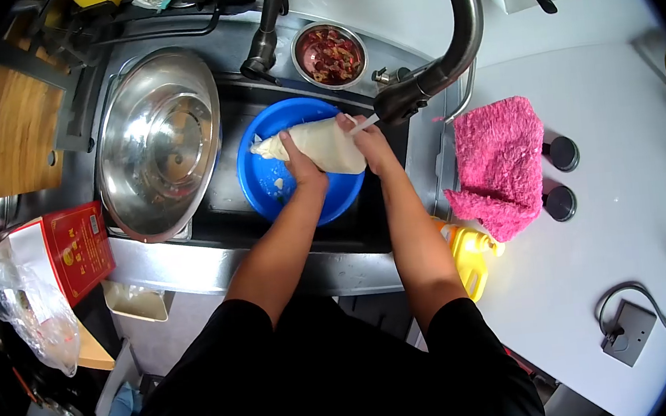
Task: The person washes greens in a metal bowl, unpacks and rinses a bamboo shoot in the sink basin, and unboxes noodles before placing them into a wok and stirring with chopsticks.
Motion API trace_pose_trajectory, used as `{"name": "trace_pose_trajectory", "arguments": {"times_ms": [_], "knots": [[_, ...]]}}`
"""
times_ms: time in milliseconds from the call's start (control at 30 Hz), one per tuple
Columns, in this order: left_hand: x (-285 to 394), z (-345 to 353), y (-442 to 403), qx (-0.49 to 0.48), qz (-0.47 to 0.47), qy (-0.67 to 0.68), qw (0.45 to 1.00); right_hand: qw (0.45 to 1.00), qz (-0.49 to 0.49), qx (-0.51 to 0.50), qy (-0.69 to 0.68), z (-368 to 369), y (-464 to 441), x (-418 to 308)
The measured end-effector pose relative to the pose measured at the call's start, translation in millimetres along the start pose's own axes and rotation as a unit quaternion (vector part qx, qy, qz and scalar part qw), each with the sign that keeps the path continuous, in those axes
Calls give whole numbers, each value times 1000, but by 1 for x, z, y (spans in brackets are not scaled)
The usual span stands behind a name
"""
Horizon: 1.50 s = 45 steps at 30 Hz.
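Observation:
Both of my hands hold a long, thick, cream-white vegetable (319,145) over a blue basin (255,185) in the dark sink. The fingers of my left hand (301,163) wrap round its middle, with the thumb on top. My right hand (371,142) grips its wide right end, under the faucet head (399,104). Water runs from the faucet onto that end. The ragged narrow end points left, and small pale scraps lie in the basin.
A large steel bowl (136,159) stands left of the basin. Behind is a small bowl of reddish pieces (328,54). To the right lie a pink cloth (498,160) and a yellow bottle (471,263). A red box (79,248) and a cutting board (17,130) are at left.

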<state>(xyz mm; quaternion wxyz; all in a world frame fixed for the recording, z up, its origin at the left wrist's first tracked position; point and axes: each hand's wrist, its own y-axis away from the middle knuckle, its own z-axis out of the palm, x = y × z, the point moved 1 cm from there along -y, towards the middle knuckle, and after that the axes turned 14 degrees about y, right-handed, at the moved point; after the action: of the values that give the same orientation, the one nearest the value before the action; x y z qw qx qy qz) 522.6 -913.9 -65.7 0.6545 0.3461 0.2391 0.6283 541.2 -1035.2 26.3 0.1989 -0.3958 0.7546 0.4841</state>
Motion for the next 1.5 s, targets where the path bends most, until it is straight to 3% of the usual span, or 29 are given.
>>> {"name": "trace_pose_trajectory", "arguments": {"times_ms": [33, 67, 133, 200, 300, 400, 500, 567, 600, 700, 733, 867, 967, 1067, 1167, 1200, 1300, 1333, 1367, 1433, 1467, 1500], "knots": [[-5, -1, -2, -24, -25, 29, 999, 998, 12, 27, 58, 3, 1, -10], [-10, -3, -4, -47, -50, 57, 996, 975, -48, 83, 200, 1, 7, -20], [-12, 8, 5, -95, -118, 124, 981, 946, -79, 128, 289, 1, 21, -32], [-8, 14, 24, -94, -194, 89, 972, 923, -65, 137, 354, -1, 36, -40], [-1, 14, 39, -101, -335, 80, 933, 923, -121, 201, 306, -4, 71, -41], [-5, 9, 29, -154, -403, 69, 899, 930, -72, 199, 301, -8, 52, -7], [-9, 31, 24, -78, -449, -58, 888, 934, -1, 186, 306, -17, 27, -8], [-18, 27, 17, -65, -395, -66, 914, 926, 9, 130, 355, -25, 21, -18], [-19, 31, 22, -62, -357, -79, 929, 948, 60, 45, 311, -26, 32, -46], [-25, 34, 33, -30, -248, -108, 962, 934, -34, 77, 348, -15, 14, -23], [-32, 26, 26, -7, -227, -99, 969, 932, -51, 26, 359, -18, 5, -12], [-46, 7, 34, 130, -115, -10, 985, 976, 21, 51, 211, -11, -9, 25], [-35, -6, 38, -85, -235, 141, 958, 991, 87, 53, 83, -12, 22, 4], [-12, -11, 14, -138, -263, 133, 946, 985, 150, 14, -85, -14, 28, 10], [4, -5, 1, -144, -264, 114, 947, 948, 205, -145, -195, -21, 54, 5], [5, -5, -4, -143, -253, 94, 952, 937, 215, -158, -226, -20, 58, 10], [7, 2, 1, -139, -286, 59, 946, 943, 129, -68, -301, -4, 64, 33], [3, 1, 6, -135, -308, 55, 940, 968, 89, 42, -229, 1, 55, 43], [-6, 1, 14, -129, -283, 15, 950, 989, 52, 86, -110, -3, 49, 51], [-29, -2, 25, -117, -229, -68, 964, 978, -30, 163, 129, -5, 53, 18], [-29, -3, 25, -94, -251, 24, 963, 973, -29, 147, 175, -9, 49, 6], [-32, -5, 22, -72, -232, 35, 969, 972, -45, 121, 197, -14, 40, 1]]}}
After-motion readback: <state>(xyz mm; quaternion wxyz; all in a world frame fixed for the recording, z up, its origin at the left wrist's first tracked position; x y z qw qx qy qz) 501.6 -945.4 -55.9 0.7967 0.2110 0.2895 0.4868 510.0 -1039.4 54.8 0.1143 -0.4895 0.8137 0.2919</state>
